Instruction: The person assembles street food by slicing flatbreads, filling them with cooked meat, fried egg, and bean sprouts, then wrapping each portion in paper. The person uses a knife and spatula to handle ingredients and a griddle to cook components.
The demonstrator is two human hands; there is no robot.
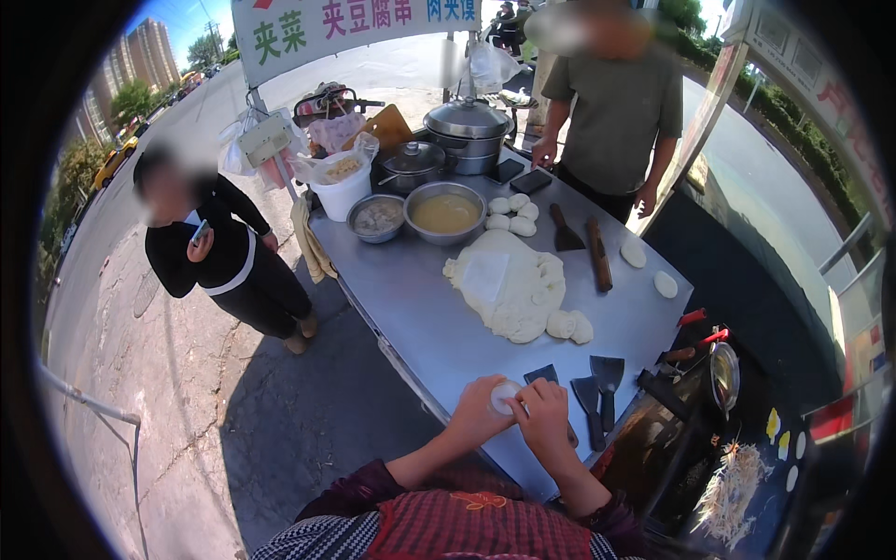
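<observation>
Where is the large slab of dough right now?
In the head view, the slab of dough lies just right of centre on the metal table, between the smooth dough balls and the left hand.

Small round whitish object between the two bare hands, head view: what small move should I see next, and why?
Probably hold the small round whitish object steady in the left hand and gently work the right hand along its edge: the left fingers wrap its side, while the right fingers reach its near edge. Whether it opens, I cannot tell.
</observation>
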